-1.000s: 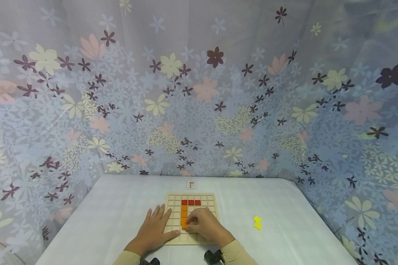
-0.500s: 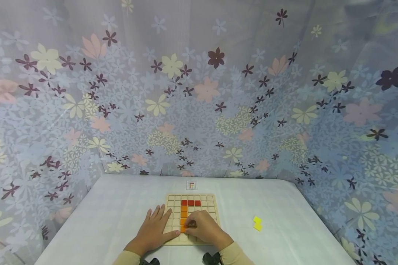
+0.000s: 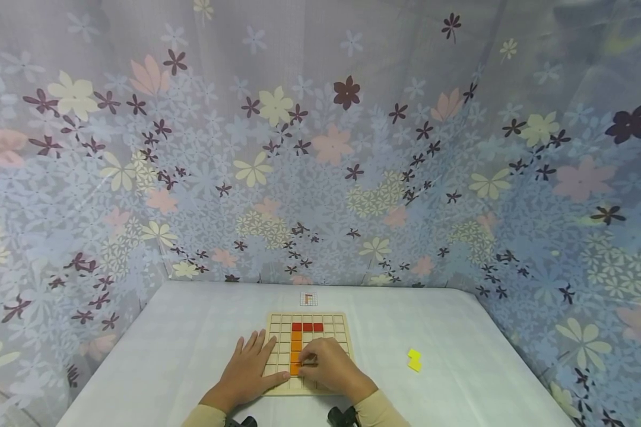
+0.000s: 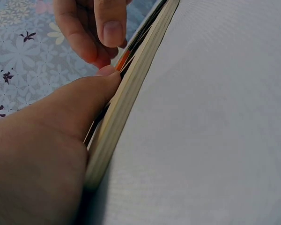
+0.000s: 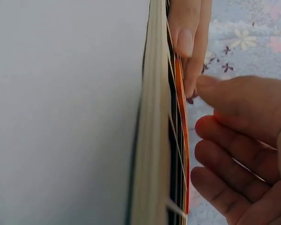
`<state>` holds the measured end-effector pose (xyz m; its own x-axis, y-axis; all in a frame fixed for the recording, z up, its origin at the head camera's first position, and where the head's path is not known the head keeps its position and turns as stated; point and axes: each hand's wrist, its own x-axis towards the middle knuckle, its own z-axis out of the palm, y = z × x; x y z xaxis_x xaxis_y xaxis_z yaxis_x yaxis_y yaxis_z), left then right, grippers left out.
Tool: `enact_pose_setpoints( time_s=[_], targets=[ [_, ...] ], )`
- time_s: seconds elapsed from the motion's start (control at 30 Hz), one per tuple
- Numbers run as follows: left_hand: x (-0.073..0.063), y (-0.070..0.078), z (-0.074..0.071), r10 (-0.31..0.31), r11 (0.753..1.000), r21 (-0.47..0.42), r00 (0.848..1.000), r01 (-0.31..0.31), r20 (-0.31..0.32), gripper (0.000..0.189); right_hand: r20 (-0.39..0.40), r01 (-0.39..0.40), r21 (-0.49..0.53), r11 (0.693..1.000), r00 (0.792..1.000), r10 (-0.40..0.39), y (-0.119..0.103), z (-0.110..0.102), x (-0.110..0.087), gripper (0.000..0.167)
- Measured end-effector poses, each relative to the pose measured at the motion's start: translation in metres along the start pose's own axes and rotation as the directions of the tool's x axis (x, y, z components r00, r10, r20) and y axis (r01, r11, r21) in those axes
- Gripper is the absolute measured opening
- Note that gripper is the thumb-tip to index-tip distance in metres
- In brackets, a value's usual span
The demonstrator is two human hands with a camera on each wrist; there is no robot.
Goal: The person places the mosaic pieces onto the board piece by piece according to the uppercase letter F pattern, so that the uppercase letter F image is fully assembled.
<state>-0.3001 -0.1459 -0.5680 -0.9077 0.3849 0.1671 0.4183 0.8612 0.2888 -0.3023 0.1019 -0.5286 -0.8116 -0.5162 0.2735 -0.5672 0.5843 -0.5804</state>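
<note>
A wooden grid board [image 3: 338, 319] lies on the white table. Set in its cells are a short row of red tiles [image 3: 307, 327] and a column of orange tiles [image 3: 296, 336] running toward the person. The left hand [image 3: 248, 367] rests flat on the board's left side, fingers spread, thumb beside the column's near end. Over the board, the right hand [image 3: 328, 365] has loosely bent fingers at the nearest orange tile [image 3: 295, 369], which lies in its cell. In the right wrist view, the right thumb and fingers stand apart with no tile visible between them; exact contact is unclear.
Two yellow tiles [image 3: 414, 360] lie touching on the table, right of the board. A small printed pattern card [image 3: 308, 298] sits behind the board. Flowered curtain [image 3: 320, 178] hangs around the table's back and sides.
The nearest orange tile, tilted under the right fingers a second ago, has come down flat into its cell. The right hand has shifted slightly toward the person; the left hand stays put.
</note>
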Motion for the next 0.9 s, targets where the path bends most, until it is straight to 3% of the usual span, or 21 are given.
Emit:
enact_pose_setpoints(
  time_s=[0.3, 0.5, 0.7, 0.9],
  targets=[
    [-0.001, 0.004, -0.005, -0.015, 0.999, -0.039, 1.000, 0.016, 0.012, 0.103, -0.121, 0.005, 0.058, 0.998, 0.993, 0.002, 0.032, -0.028, -0.014, 0.011],
    [-0.002, 0.004, -0.004, -0.020, 0.999, -0.041, 1.000, 0.021, 0.022, 0.103, -0.235, -0.035, 0.071, 0.997, 0.971, 0.051, 0.059, -0.052, -0.034, 0.008],
    [-0.001, 0.000, -0.001, -0.007, 1.000, -0.025, 1.000, 0.007, 0.011, 0.104, -0.336, -0.165, 0.068, 0.984, 0.925, 0.178, 0.083, -0.072, -0.059, 0.007],
    [0.000, -0.002, 0.001, -0.010, 1.000, -0.018, 1.000, 0.010, 0.010, 0.105, -0.446, -0.244, 0.071, 0.967, 0.860, 0.250, 0.105, -0.093, -0.092, 0.010]
  ],
)
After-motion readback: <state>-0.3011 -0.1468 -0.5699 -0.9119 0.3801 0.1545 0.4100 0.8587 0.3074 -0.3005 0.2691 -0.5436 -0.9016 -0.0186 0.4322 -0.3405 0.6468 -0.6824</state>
